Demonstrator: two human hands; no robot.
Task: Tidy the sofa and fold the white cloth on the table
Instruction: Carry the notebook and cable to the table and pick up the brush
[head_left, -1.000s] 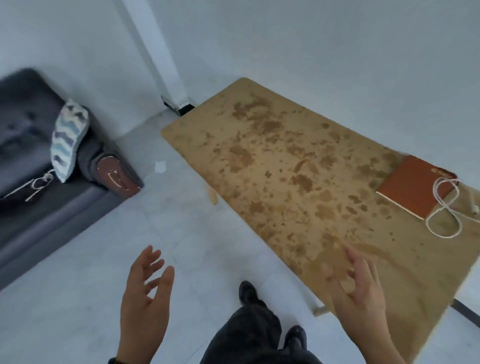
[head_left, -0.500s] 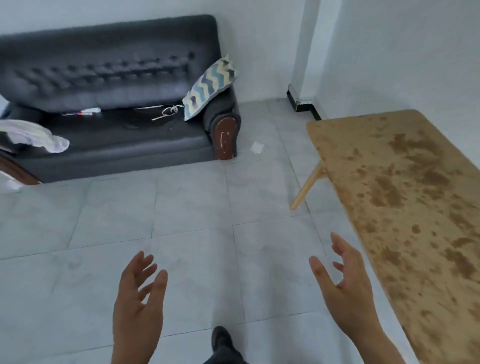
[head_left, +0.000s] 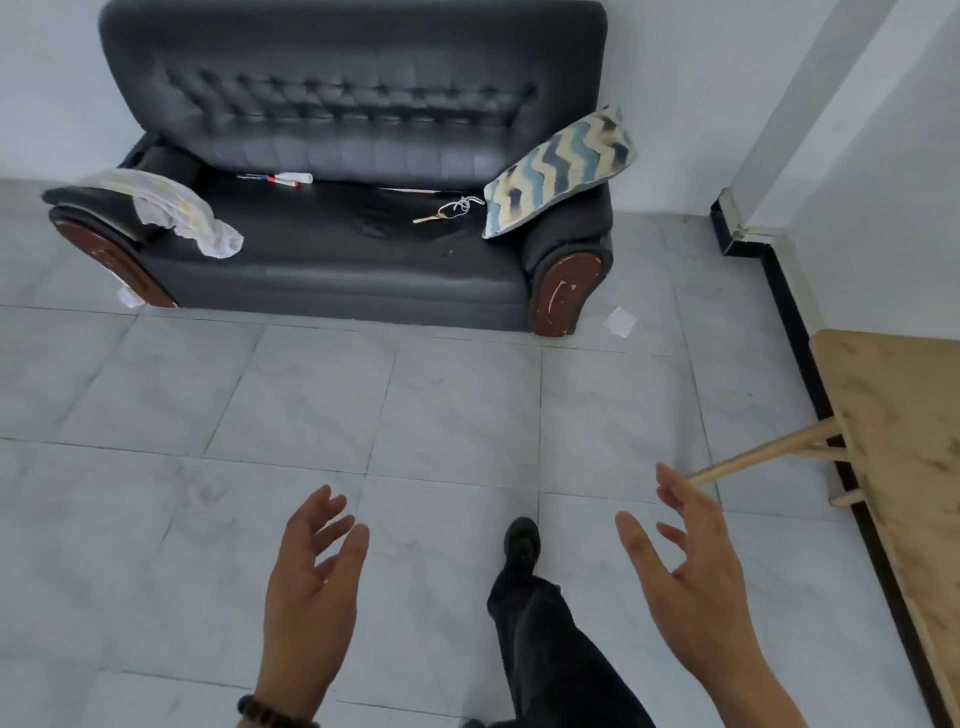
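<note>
A dark grey sofa (head_left: 337, 260) stands against the far wall. A white cloth (head_left: 176, 208) hangs crumpled over its left armrest. On the seat lie a couple of markers (head_left: 283, 179) and a key on a white cord (head_left: 449, 210). A zigzag-patterned cushion (head_left: 558, 171) leans on the right armrest. My left hand (head_left: 311, 587) and my right hand (head_left: 691, 577) are held out low in front of me over the floor, fingers spread, holding nothing. Both are well short of the sofa.
The wooden table (head_left: 904, 431) juts in at the right edge, its splayed leg (head_left: 769, 457) reaching toward my right hand. A scrap of white paper (head_left: 620, 321) lies on the tiled floor by the sofa's right foot. My leg and dark shoe (head_left: 522, 540) step forward.
The view has swung left from the table to face the sofa squarely, and the sofa is nearer. Both hands stay open and empty in front of me.
</note>
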